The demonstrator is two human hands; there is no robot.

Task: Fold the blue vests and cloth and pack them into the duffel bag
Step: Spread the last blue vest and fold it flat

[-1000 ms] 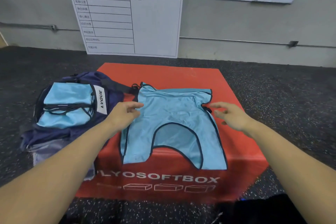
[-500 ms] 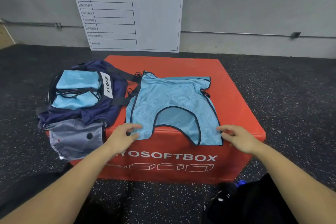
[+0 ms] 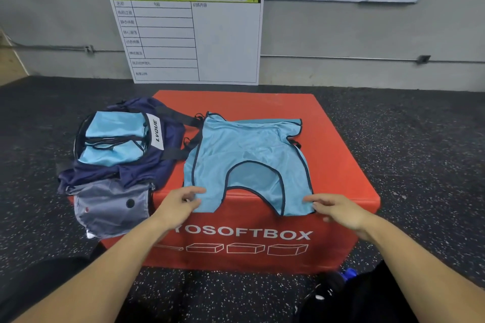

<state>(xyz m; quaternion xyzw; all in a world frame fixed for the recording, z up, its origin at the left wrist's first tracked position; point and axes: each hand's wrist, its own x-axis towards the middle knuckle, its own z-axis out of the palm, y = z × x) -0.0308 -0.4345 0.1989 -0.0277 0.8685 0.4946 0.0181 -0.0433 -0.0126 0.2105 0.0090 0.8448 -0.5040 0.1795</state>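
Both hands (image 3: pixel 181 200) (image 3: pixel 338 208) pinch one vest's (image 3: pixel 249 157) near corners; folded vests fill the duffel bag (image 3: pixel 168 162).

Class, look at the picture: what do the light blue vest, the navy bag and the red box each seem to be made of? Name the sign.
Vest: thin shiny synthetic, perhaps mesh; sheen, dark piping.
Bag: light nylon-like fabric; it slumps and creases.
Box: probably foam under matte vinyl; printed SOFTBOX, rounded edges.

Red soft box (image 3: pixel 338 165) on speckled floor (image 3: pixel 420 139); whiteboard chart (image 3: pixel 225 42) leaning against wall (image 3: pixel 341 29).
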